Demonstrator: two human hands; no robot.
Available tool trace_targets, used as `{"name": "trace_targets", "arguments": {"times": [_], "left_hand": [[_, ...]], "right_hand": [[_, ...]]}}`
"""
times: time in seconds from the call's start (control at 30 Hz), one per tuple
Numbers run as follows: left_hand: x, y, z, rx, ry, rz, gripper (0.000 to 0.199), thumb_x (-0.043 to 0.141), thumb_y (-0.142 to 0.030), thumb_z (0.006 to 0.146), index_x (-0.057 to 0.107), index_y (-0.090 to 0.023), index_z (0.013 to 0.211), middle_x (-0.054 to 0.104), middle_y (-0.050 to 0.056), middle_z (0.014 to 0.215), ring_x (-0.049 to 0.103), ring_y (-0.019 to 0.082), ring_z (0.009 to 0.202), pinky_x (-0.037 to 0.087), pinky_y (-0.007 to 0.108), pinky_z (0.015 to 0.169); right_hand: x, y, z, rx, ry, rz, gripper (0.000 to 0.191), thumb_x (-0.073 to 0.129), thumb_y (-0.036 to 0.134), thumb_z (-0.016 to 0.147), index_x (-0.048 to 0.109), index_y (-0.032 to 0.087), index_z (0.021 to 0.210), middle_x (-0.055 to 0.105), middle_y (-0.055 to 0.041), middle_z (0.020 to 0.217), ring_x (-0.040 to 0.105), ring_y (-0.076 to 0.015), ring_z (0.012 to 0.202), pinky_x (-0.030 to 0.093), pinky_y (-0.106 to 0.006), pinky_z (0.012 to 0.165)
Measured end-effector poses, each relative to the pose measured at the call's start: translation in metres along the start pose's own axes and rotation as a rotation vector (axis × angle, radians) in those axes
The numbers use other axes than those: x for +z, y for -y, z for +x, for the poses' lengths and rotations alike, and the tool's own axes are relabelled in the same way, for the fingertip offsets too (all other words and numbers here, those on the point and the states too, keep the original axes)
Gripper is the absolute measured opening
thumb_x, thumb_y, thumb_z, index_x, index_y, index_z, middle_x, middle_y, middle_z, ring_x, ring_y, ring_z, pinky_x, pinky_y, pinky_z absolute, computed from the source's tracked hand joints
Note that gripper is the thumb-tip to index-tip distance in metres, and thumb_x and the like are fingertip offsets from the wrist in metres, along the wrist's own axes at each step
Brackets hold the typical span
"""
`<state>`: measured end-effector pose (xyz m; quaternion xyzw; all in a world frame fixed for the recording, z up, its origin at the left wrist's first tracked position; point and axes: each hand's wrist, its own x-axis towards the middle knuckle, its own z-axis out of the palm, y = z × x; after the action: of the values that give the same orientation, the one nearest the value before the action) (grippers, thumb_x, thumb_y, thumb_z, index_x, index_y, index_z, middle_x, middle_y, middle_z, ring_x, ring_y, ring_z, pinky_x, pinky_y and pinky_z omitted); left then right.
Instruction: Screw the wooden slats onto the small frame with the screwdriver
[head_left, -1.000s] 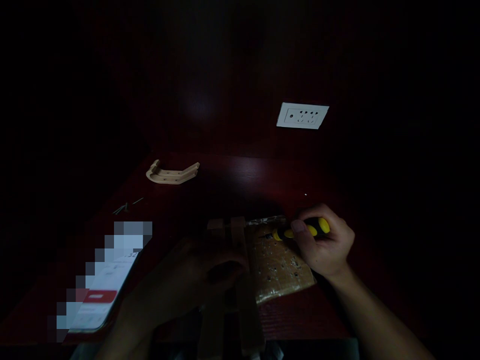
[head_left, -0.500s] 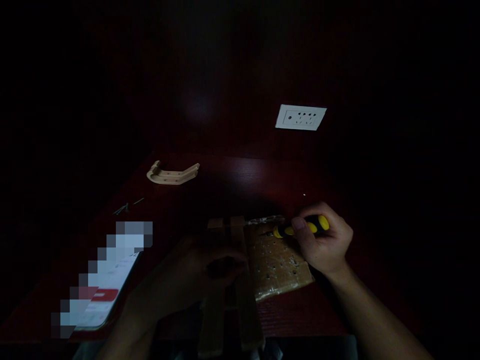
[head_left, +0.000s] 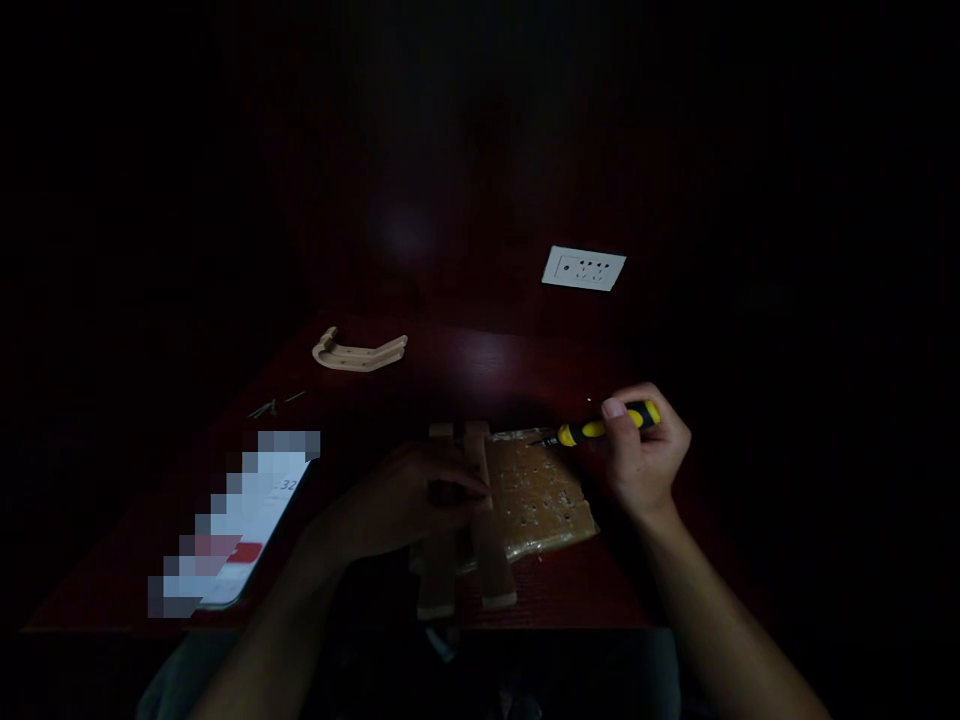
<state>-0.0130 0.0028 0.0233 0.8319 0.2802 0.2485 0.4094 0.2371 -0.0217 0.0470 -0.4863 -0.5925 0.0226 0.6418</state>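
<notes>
My right hand (head_left: 646,450) grips a yellow-and-black screwdriver (head_left: 600,427), its shaft pointing left. The tip is over the far edge of a hole-pitted, tape-wrapped brown board (head_left: 536,495); contact cannot be told. My left hand (head_left: 409,497) lies across a wooden frame with two parallel strips (head_left: 491,565), which rests over the left part of the board. The thumb and fingers of that hand close at the right strip, and its palm side is in shadow. Any small part between the fingertips is hidden.
A curved wooden piece (head_left: 364,357) lies at the back left of the dark red table (head_left: 592,590). Several thin screws or nails (head_left: 266,408) lie nearer, above a lit phone (head_left: 259,520). A white wall socket (head_left: 583,268) is at the back right.
The view has shifted, so the table things appear displaced. The screwdriver tip has moved toward the board's far edge. My left hand stays at the wooden frame.
</notes>
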Motion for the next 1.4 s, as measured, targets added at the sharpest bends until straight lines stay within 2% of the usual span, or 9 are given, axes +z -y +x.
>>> {"name": "trace_targets", "arguments": {"times": [0.13,0.23,0.33,0.47,0.57,0.63,0.87,1.17,1.4], "left_hand": [[0.0,0.003,0.001,0.026,0.004,0.001,0.013,0.068,-0.027,0.085,0.077,-0.023,0.094,0.075,0.001,0.095,0.068,0.013,0.083,0.052,0.022,0.072],[-0.001,0.004,0.002,0.035,0.003,0.038,0.013,0.068,-0.029,0.085,0.077,-0.023,0.093,0.075,0.001,0.093,0.067,0.013,0.08,0.05,0.022,0.069],[-0.001,0.005,0.002,0.028,-0.001,0.07,0.014,0.069,-0.03,0.084,0.078,-0.022,0.091,0.075,0.001,0.092,0.066,0.014,0.078,0.048,0.023,0.067],[0.001,0.011,0.003,0.063,0.002,0.059,0.016,0.069,-0.031,0.085,0.078,-0.02,0.094,0.076,0.003,0.094,0.066,0.016,0.08,0.049,0.026,0.071],[0.002,0.015,0.004,0.119,-0.005,0.055,0.016,0.068,-0.031,0.086,0.078,-0.019,0.091,0.075,0.004,0.093,0.066,0.016,0.081,0.048,0.025,0.071],[0.003,0.017,0.005,0.132,0.002,0.044,0.017,0.068,-0.032,0.085,0.078,-0.019,0.091,0.075,0.004,0.092,0.066,0.016,0.08,0.048,0.025,0.07],[-0.001,0.014,0.004,0.145,0.023,0.066,0.015,0.068,-0.025,0.084,0.078,-0.019,0.095,0.076,0.004,0.092,0.066,0.016,0.081,0.048,0.025,0.072],[-0.004,0.012,0.004,0.155,0.053,0.091,0.018,0.066,-0.027,0.088,0.077,-0.022,0.101,0.075,0.005,0.099,0.066,0.015,0.084,0.05,0.026,0.076],[-0.004,0.01,0.003,0.181,0.054,0.096,0.019,0.063,-0.027,0.091,0.076,-0.021,0.103,0.074,0.006,0.1,0.065,0.015,0.086,0.05,0.028,0.08]], "right_hand": [[-0.013,0.028,0.004,-0.077,0.149,0.01,0.02,0.06,0.032,0.09,0.054,0.02,0.075,0.051,0.0042,0.06,0.046,-0.0096,0.048,0.038,-0.022,0.045],[-0.015,0.048,0.011,-0.126,0.368,0.018,0.021,0.055,0.032,0.093,0.051,0.02,0.077,0.05,0.0025,0.068,0.048,-0.0115,0.061,0.041,-0.025,0.058],[-0.01,0.059,0.019,-0.056,0.627,-0.071,0.022,0.051,0.034,0.097,0.05,0.019,0.08,0.051,0.0012,0.074,0.049,-0.0116,0.066,0.041,-0.025,0.063],[0.004,0.058,0.025,-0.002,1.068,-0.149,0.018,0.053,0.034,0.095,0.053,0.018,0.088,0.05,0.0055,0.066,0.043,-0.0089,0.056,0.034,-0.022,0.056],[0.014,0.05,0.023,-0.002,1.314,-0.149,0.018,0.052,0.031,0.094,0.06,0.016,0.098,0.057,0.0022,0.074,0.046,-0.009,0.061,0.034,-0.022,0.056],[0.019,0.046,0.02,0.026,1.423,-0.192,0.023,0.053,0.035,0.093,0.064,0.015,0.096,0.055,0.0032,0.068,0.043,-0.0088,0.056,0.031,-0.022,0.052],[0.028,0.028,0.011,0.105,1.456,-0.128,0.025,0.057,0.035,0.089,0.07,0.015,0.09,0.061,0.0012,0.073,0.049,-0.0102,0.062,0.038,-0.023,0.058],[0.03,0.019,0.008,0.516,1.464,-0.019,0.03,0.063,0.042,0.084,0.071,0.015,0.094,0.05,0.0056,0.06,0.037,-0.0053,0.047,0.027,-0.018,0.04],[0.031,0.017,0.009,0.453,1.443,-0.004,0.029,0.063,0.042,0.084,0.071,0.014,0.088,0.049,0.0061,0.058,0.037,-0.0054,0.047,0.027,-0.019,0.041]]}}
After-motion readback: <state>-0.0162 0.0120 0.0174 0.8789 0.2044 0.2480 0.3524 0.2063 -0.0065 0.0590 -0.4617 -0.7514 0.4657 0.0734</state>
